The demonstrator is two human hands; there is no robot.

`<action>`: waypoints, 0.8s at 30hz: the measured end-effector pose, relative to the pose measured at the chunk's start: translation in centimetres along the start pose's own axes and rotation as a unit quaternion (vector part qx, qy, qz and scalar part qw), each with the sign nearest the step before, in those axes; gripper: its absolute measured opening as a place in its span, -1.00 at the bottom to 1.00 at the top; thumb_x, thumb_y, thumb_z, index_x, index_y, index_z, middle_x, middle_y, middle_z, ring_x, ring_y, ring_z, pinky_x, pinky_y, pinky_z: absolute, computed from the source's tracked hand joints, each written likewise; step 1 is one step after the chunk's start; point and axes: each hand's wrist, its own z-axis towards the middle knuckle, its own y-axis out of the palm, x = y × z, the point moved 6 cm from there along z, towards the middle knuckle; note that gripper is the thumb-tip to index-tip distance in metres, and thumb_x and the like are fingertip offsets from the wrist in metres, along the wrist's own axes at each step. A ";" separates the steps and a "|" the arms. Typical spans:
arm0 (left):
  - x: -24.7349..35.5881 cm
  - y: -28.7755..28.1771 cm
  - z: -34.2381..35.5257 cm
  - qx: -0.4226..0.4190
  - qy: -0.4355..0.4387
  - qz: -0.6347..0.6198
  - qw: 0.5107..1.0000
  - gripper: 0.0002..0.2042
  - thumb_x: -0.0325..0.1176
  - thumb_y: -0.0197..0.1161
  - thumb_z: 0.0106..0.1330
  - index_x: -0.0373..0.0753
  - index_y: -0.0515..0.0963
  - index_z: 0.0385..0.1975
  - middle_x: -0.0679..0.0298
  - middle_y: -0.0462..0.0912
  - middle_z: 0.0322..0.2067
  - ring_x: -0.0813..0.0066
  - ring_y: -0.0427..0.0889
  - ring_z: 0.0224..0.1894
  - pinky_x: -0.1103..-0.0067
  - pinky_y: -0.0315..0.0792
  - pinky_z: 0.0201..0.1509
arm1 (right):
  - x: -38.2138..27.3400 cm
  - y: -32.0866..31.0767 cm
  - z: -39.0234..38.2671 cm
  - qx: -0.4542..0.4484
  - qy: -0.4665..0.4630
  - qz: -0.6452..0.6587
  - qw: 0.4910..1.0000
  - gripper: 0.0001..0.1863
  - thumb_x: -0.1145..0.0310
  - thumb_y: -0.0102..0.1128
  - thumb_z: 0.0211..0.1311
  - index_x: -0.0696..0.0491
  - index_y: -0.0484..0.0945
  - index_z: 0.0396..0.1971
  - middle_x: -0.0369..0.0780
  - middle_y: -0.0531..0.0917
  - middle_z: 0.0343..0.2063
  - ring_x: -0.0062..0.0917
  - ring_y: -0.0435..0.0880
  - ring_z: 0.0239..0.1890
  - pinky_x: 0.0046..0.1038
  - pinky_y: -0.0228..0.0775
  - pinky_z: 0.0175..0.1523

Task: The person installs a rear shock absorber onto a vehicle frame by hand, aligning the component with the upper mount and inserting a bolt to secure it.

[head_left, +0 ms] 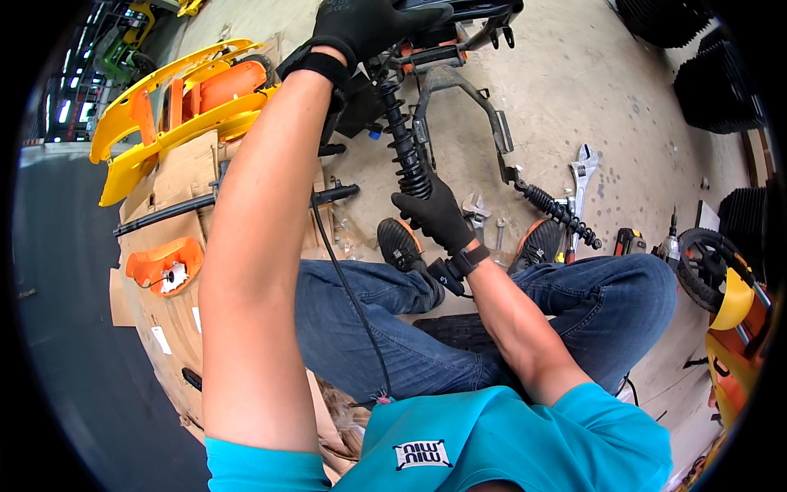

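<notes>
The right hand (438,217), in a black glove, has its fingers wrapped around the lower end of a black spring shock (403,143), with no visible gap between hand and part. From that grip the shock rises, leaning slightly left, toward the black metal frame (447,78), which stands above and ahead of the grip. Beyond the shock's upper end, the gloved left hand (361,31) lies over the top of the frame; its digits are partly hidden, so I cannot tell how far it is closed or whether it has hold of anything. To the right of the grip, a second shock (557,211) slopes down from the frame's lower end, near a large wrench (584,174). Just right of the right hand, a smaller wrench (475,211) lies on the floor (623,176). One shoe (400,244) is just below and left of the grip. Farther left are a black bar (168,216) on flattened cardboard (184,168), an orange cover (152,264) and, higher up, a long yellow panel (123,168).
</notes>
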 end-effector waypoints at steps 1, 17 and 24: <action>0.0 0.1 0.1 -0.004 0.000 0.006 1.000 -0.39 0.36 0.19 0.12 -0.19 0.66 -0.38 0.04 0.69 -0.42 0.08 0.67 -0.32 0.32 0.47 -0.22 | 0.2 -0.2 0.0 0.000 -0.004 -0.002 1.000 -0.58 0.28 0.43 0.03 0.16 0.49 -0.17 -0.31 0.56 -0.43 -0.66 0.56 -0.49 -0.56 0.46 -0.38; -2.4 1.1 0.0 0.068 0.079 0.041 0.994 -0.43 0.29 0.18 0.20 -0.21 0.64 -0.38 0.15 0.63 -0.56 0.21 0.63 -0.47 0.40 0.45 -0.31 | 5.2 -5.1 -2.9 0.053 0.031 -0.078 0.995 -0.58 0.21 0.42 0.01 0.10 0.49 -0.20 -0.34 0.55 -0.53 -0.70 0.51 -0.60 -0.61 0.38 -0.55; -1.4 1.3 -0.2 0.118 0.095 -0.011 0.988 -0.51 0.16 0.24 0.22 -0.23 0.55 -0.27 0.14 0.66 -0.41 0.15 0.64 -0.35 0.36 0.45 -0.21 | 7.9 -14.2 -5.6 0.224 0.006 -0.332 0.916 -0.46 0.08 0.47 -0.12 0.16 0.51 -0.24 -0.10 0.67 -0.41 -0.33 0.68 -0.34 -0.31 0.49 -0.20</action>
